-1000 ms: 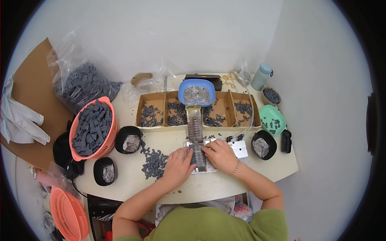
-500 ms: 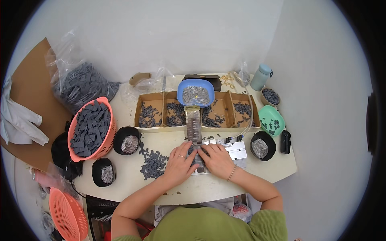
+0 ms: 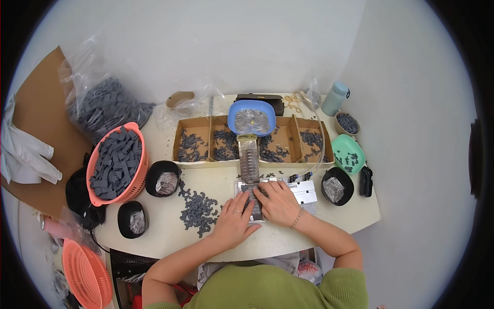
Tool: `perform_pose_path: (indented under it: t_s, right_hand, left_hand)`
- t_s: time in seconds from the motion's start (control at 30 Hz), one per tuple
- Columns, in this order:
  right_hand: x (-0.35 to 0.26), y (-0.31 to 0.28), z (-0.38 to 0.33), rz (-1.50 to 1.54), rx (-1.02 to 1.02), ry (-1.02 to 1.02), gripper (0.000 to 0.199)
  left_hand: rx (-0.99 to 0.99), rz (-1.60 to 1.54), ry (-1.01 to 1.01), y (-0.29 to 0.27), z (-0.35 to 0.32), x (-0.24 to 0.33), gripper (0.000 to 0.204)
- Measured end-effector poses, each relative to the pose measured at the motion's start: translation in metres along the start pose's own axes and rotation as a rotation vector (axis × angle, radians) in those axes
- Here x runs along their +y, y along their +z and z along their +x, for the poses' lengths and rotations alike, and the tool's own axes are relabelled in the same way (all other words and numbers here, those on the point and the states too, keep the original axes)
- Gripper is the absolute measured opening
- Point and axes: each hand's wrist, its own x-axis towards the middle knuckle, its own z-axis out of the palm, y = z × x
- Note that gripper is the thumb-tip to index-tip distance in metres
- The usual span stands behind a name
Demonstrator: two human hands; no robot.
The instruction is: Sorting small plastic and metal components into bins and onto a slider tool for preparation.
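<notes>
Now both hands have come together, lying flat and open-fingered: left hand (image 3: pixel 234 219) and right hand (image 3: pixel 278 202) press on the metal fixture (image 3: pixel 301 191) near the bench's (image 3: pixel 339 226) front edge, beside the loose grey parts (image 3: pixel 196 211).

I am wearing olive-green knit sleeves (image 3: pixel 339 288). Beside the pale cream tabletop (image 3: pixel 339 216) a round orange plastic basket (image 3: pixel 117 162) is showing dark grey pieces; a round blue plastic bowl (image 3: pixel 252 116) is holding clear, glinting wrap; a mint-green bowl (image 3: pixel 348 153) is sitting nearby.
</notes>
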Motion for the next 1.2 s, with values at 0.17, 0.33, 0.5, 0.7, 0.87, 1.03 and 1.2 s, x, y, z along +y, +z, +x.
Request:
perform_pose_path:
  t_s: [0.17, 0.33, 0.5, 0.7, 0.87, 1.03, 1.2]
  right_hand:
    - [0.012, 0.001, 0.005, 0.128, -0.01, 0.016, 0.039]
    - [0.019, -0.004, 0.001, 0.236, 0.0, 0.015, 0.035]
    - [0.012, -0.008, -0.009, 0.229, -0.007, 0.01, 0.033]
    - [0.014, -0.012, -0.006, 0.241, 0.038, 0.018, 0.028]
    - [0.014, -0.004, 0.004, 0.276, -0.023, 0.015, 0.017]
    - [0.016, 0.013, 0.021, 0.217, -0.123, 0.013, 0.009]
    - [0.049, 0.0, 0.077, 0.246, 0.005, 0.126, 0.006]
  left_hand:
    - [0.05, -0.003, -0.001, -0.001, 0.01, -0.009, 0.066]
    - [-0.028, 0.007, 0.017, 0.001, 0.005, -0.005, 0.066]
    - [-0.03, -0.026, -0.03, 0.003, -0.003, 0.009, 0.068]
    - [-0.003, -0.087, -0.075, 0.003, -0.003, 0.007, 0.065]
    - [0.079, -0.269, -0.105, 0.005, -0.001, -0.008, 0.057]
    - [0.077, -0.196, -0.114, -0.008, -0.002, -0.013, 0.056]
    - [-0.063, 0.042, -0.001, -0.008, -0.012, -0.005, 0.06]
